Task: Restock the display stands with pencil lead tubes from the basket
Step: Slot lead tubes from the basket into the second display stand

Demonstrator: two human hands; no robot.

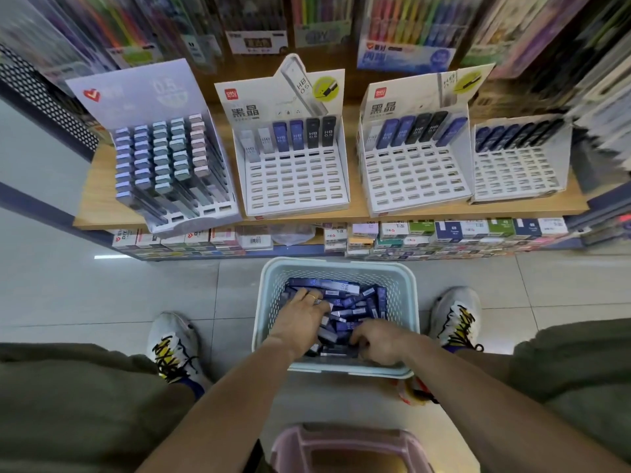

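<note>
A pale blue perforated basket point(269, 295) stands on the floor between my feet, full of dark blue and black pencil lead tubes point(355, 307). Both my hands are inside it. My left hand point(304, 314) lies on the pile with fingers curled into the tubes. My right hand point(375, 341) is at the near side, fingers curled round tubes; what exactly it holds is hidden. On the wooden shelf above stand white display stands: the middle one point(297, 179) and the right one point(415, 172) each carry one back row of tubes, with many open slots.
A nearly full pastel stand point(164, 155) sits at the shelf's left, and a fourth stand point(515, 165) at the far right. Boxed stock point(409, 237) fills the shelf below. A pink stool or bin point(345, 448) is under me. My shoes flank the basket on the tiled floor.
</note>
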